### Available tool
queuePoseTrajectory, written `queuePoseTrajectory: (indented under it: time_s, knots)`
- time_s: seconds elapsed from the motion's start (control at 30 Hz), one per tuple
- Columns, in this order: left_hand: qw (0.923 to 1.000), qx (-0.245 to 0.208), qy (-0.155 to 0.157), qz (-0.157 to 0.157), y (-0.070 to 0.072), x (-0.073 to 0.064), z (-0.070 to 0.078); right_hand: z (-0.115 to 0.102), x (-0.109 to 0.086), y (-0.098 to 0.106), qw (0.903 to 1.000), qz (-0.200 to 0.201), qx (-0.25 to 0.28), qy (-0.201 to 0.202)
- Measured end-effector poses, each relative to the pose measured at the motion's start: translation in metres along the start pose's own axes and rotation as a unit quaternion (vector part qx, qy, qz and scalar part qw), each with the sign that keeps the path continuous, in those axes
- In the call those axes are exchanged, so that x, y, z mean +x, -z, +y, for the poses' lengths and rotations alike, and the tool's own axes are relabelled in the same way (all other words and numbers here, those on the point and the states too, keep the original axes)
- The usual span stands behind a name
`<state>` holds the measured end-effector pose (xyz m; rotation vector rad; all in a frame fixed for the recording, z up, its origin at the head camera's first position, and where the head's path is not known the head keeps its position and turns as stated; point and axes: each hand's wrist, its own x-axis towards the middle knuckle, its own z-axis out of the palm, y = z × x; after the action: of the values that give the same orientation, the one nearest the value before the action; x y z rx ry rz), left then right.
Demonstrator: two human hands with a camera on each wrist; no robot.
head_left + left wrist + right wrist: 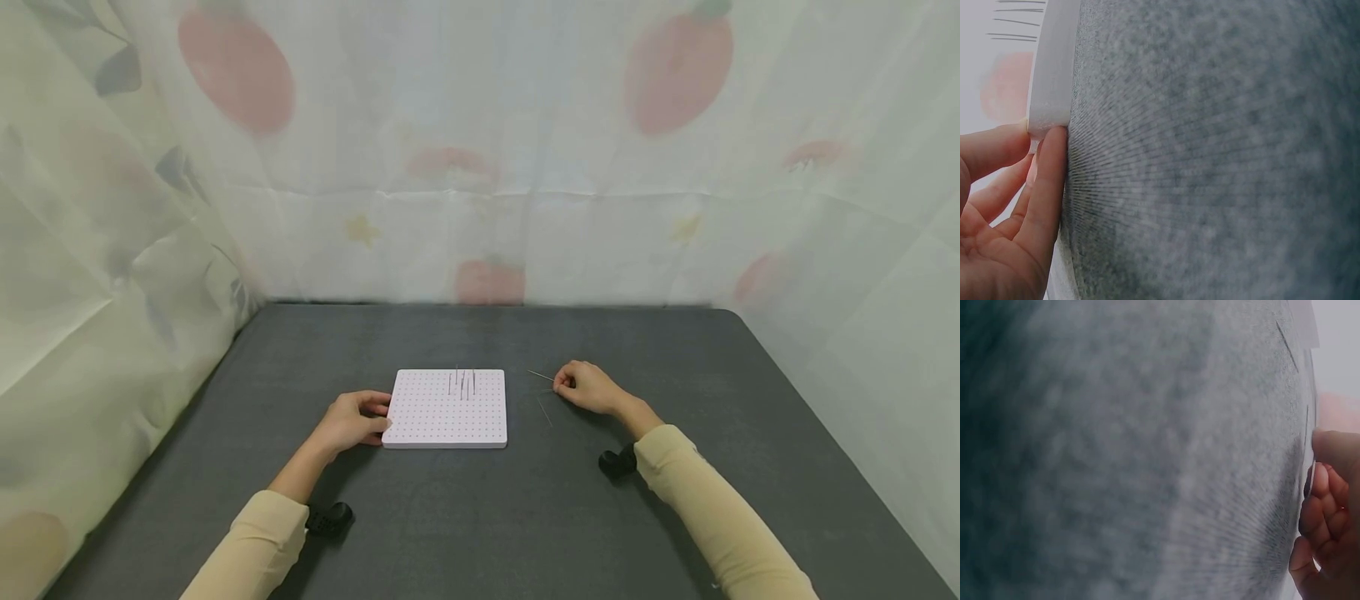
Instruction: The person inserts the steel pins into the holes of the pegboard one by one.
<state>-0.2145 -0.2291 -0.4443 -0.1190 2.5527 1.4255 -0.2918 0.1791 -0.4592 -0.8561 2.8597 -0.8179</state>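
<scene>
A white board with rows of small holes lies flat on the table. Several thin needles stand upright in its far part. At the board's left edge is my left hand; the left wrist view shows its thumb and a finger pinching the board's edge. To the right of the board, my right hand pinches a thin needle that points left toward the board. Another needle lies on the table, with a fainter one close to the right fingertips.
The dark grey table carries the board and needles. Pale patterned curtains hang behind it and at both sides. A black device sits at the left wrist, and another black device at the right wrist.
</scene>
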Motion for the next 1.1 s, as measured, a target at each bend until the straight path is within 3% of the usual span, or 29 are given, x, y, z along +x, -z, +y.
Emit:
queuePoseTrajectory:
  time_s: [0.3, 1.1]
  knots:
    - [1.0000, 0.006, -0.004, -0.001, 0.000, 0.000, -0.001, -0.009, 0.000, 0.004, 0.9984, -0.015, 0.048, -0.025]
    - [0.9999, 0.005, -0.010, -0.002, 0.001, -0.001, 0.000, -0.048, 0.015, -0.004, 0.9947, 0.008, 0.103, 0.005]
